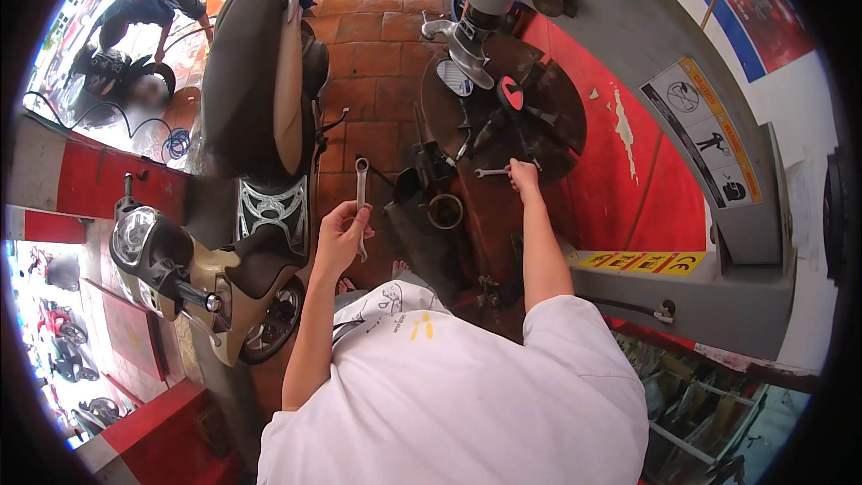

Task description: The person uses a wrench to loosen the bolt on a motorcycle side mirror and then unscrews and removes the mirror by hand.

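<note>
My left hand (338, 235) is closed on a combination wrench (362, 187), held upright with its ring end up. Its lower end shows below my fingers. Out to the right, my right hand (523, 176) grips a second wrench (490, 172), whose open jaw points left, at the near edge of a dark round turntable (532, 56). Two rear-view mirrors lie on that turntable: one with a pale reflection (455, 78), the other reflecting red (512, 93). Their stems point toward me. A metal mount head (470, 54) hangs over the turntable's far side.
A beige and dark scooter (260, 81) stands close on my left. The grey arm of a tyre-changing machine (664, 81) curves along the right, beside a red panel (646, 189). At the far left a person (148, 4) bends over a motorbike. Brown tiles (373, 58) cover the floor.
</note>
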A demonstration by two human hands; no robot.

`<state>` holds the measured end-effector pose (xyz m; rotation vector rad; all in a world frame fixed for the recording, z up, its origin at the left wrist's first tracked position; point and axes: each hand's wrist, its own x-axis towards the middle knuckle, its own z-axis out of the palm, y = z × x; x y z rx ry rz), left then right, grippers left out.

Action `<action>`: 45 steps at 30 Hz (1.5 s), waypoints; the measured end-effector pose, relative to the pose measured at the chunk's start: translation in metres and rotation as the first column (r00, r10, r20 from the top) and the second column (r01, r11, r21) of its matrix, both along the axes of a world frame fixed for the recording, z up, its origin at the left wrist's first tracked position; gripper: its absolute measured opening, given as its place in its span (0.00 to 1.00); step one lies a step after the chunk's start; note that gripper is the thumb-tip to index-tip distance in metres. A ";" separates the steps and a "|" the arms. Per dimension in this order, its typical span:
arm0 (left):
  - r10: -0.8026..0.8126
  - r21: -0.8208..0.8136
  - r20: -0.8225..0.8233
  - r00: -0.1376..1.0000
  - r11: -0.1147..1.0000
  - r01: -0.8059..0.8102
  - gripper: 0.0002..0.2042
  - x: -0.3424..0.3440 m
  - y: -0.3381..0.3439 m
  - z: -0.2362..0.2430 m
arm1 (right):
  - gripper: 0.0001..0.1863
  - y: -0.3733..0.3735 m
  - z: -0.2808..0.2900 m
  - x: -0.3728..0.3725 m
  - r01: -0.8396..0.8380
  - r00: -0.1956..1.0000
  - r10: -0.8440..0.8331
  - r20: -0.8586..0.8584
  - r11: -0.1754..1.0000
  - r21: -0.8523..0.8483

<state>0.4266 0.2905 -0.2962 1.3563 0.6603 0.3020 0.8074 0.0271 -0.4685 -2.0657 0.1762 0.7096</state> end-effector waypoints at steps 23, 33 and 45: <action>0.054 -0.013 -0.121 0.991 0.998 -0.056 0.10 -0.017 0.002 0.014 | 0.15 0.012 0.061 0.062 -0.021 0.684 0.463 0.563 0.785 -0.619; 0.102 -0.077 -0.014 0.995 0.992 -0.103 0.10 -0.045 0.001 0.012 | 0.09 0.005 0.139 -0.062 0.207 0.974 -0.075 -0.212 0.674 0.709; 0.079 -0.039 0.113 0.990 0.996 -0.075 0.07 -0.168 0.003 0.068 | 0.08 0.125 0.192 -0.297 0.118 0.803 0.510 -0.309 0.372 0.921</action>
